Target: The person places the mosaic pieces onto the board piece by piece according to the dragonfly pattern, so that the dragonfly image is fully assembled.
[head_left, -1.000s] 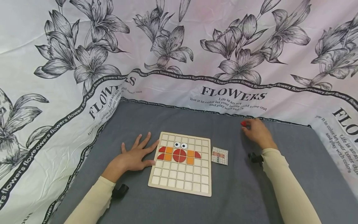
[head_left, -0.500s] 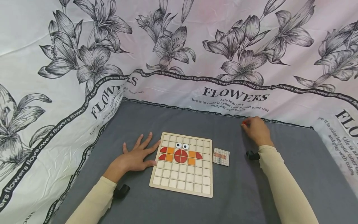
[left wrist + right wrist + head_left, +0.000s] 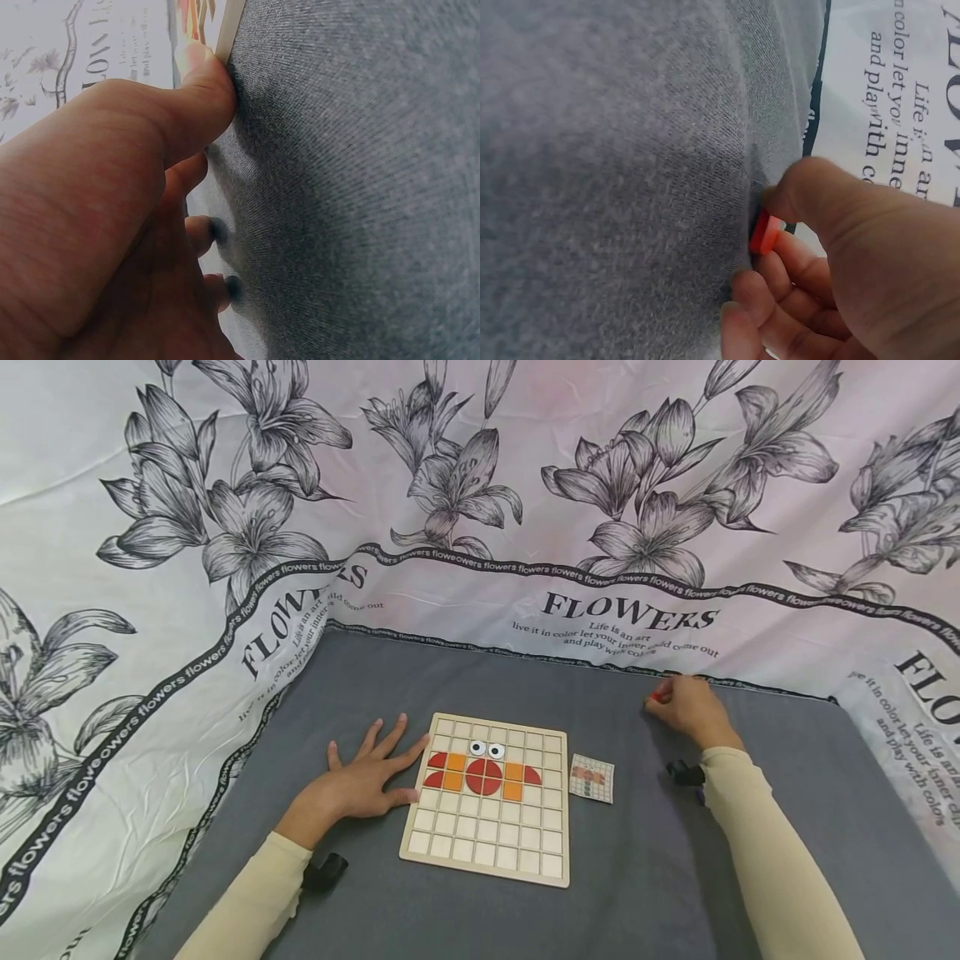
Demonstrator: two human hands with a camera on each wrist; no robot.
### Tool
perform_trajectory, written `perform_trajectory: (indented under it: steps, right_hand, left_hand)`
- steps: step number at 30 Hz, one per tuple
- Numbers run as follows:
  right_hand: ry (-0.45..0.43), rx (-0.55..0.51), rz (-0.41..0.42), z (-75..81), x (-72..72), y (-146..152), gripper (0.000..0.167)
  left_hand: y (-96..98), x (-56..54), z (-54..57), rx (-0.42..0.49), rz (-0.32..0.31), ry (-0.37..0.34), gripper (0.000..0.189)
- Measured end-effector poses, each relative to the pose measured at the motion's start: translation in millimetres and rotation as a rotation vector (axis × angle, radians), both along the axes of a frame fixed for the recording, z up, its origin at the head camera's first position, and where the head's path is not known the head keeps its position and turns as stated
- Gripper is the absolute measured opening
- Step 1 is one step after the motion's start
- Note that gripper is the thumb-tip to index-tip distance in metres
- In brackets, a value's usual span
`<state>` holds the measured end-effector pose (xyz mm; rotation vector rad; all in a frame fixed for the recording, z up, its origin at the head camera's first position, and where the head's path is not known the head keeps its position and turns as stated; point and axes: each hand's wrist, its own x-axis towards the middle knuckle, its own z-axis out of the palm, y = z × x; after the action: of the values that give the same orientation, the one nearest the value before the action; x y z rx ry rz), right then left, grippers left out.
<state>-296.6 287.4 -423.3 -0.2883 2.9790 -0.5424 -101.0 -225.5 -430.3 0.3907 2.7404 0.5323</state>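
A square wooden grid board [image 3: 485,831] lies on the grey cloth. Red quarter-round tiles [image 3: 476,768] form a disc near its middle, flanked by orange square tiles [image 3: 513,791] and more red ones at the sides. Above the disc sit two round eye tiles [image 3: 477,748]. My left hand [image 3: 360,785] is spread flat at the board's left side, thumb and forefinger at its edge; in the left wrist view the thumb [image 3: 202,82] meets the rim. Far right, near the cloth's back edge, my right hand [image 3: 693,714] pinches a small red tile [image 3: 763,234] between thumb and fingers, partly hidden.
A small picture card [image 3: 592,779] with a printed grid pattern lies just right of the board. Behind the grey cloth [image 3: 622,893] rises a white curtain [image 3: 465,593] with flower prints, close behind my right hand. Another curtain side stands at the left.
My right hand shifts slightly and turns the red tile between its fingertips, so less of it shows in the head view. The left hand and board stay as they were.
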Motion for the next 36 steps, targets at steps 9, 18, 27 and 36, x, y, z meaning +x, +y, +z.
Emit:
perform_trajectory:
  steps: [9, 18, 27, 36]
  right_hand:
    - [0.002, -0.037, 0.068, 3.6, 24.0, -15.6, 0.037]
    - [0.064, -0.084, 0.156, 17.2, 66.2, -58.3, 0.027]
    - [0.199, -0.077, 0.319, 28.3, 119.7, -111.1, 0.018]
    - [0.308, -0.072, 0.435, 17.8, 157.5, -143.9, 0.015]
  left_hand:
    - [-5.2, -1.1, -7.9, 0.047, -0.013, 0.002, 0.085]
    - [-2.7, -2.3, -3.9, 0.023, -0.004, -0.021, 0.085]
    - [1.7, -2.0, 3.3, -0.016, -0.008, -0.012, 0.082]
    - [-1.4, -2.4, -2.0, 0.005, -0.007, -0.017, 0.084]
